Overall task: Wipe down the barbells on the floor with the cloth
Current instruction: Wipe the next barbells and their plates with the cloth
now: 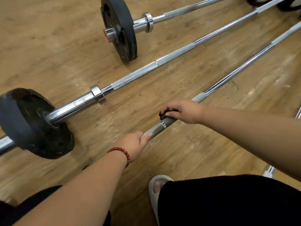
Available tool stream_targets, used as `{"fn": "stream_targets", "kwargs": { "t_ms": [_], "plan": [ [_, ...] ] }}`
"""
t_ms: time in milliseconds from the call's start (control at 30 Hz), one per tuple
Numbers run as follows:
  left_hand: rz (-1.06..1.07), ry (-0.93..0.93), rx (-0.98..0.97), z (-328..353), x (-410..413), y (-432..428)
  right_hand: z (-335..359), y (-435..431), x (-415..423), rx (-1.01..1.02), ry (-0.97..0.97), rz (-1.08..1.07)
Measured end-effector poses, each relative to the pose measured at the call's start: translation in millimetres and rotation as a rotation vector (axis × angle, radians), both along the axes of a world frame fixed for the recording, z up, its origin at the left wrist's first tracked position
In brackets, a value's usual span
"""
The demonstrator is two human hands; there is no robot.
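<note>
Three barbells lie on the wooden floor. The nearest bar [236, 74] runs from the upper right down to my hands. My left hand [133, 144], with a red bead bracelet on the wrist, grips the dull grey end sleeve [154, 128] of that bar. My right hand [184, 111] is curled over a black collar clamp [162, 114] with a yellow part, sitting on the same bar. The middle barbell [146, 70] carries a black plate [32, 124] at its near end. The far barbell [177, 11] has a black plate [118, 28] too. No cloth is in view.
My foot in a pale slipper [154, 190] and dark-trousered legs are at the bottom edge. Another chrome bar end [269, 171] lies at the lower right. More black plates [286, 3] sit at the top right corner.
</note>
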State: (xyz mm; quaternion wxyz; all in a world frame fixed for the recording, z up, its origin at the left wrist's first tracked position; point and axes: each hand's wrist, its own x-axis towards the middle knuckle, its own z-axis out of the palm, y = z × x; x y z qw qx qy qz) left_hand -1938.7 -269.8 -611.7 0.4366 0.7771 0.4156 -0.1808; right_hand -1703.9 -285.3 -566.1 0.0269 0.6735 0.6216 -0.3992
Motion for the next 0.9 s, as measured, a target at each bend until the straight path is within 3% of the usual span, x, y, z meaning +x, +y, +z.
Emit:
{"fn": "stream_targets", "kwargs": {
  "t_ms": [100,200,333,400,500,567,700,800,900],
  "plan": [
    [0.005,-0.023,0.007,2,-2,0,12,-8,16,0.029,-0.266,0.057],
    [0.016,-0.05,-0.02,1,-4,2,13,-3,23,0.013,-0.423,-0.111],
    [0.013,-0.056,-0.006,0,-5,1,-11,-11,-7,0.182,-0.353,-0.349],
    [0.016,-0.073,-0.003,1,-4,5,-22,-28,-29,0.392,-0.281,-0.235],
    [0.01,-0.1,0.005,4,-5,7,-33,-44,-19,0.539,-0.211,-0.15],
    [-0.018,-0.117,0.045,5,-7,9,-40,-45,0,0.632,-0.214,-0.336],
    [-0.092,-0.178,0.166,2,6,21,-46,-34,-29,0.706,-0.011,-1.094],
    [-0.098,-0.225,0.184,-2,17,26,-60,-35,-94,0.777,0.125,-1.263],
    [-0.088,-0.246,0.166,-5,16,32,-66,-25,-103,0.783,0.178,-1.383]
  ]
}}
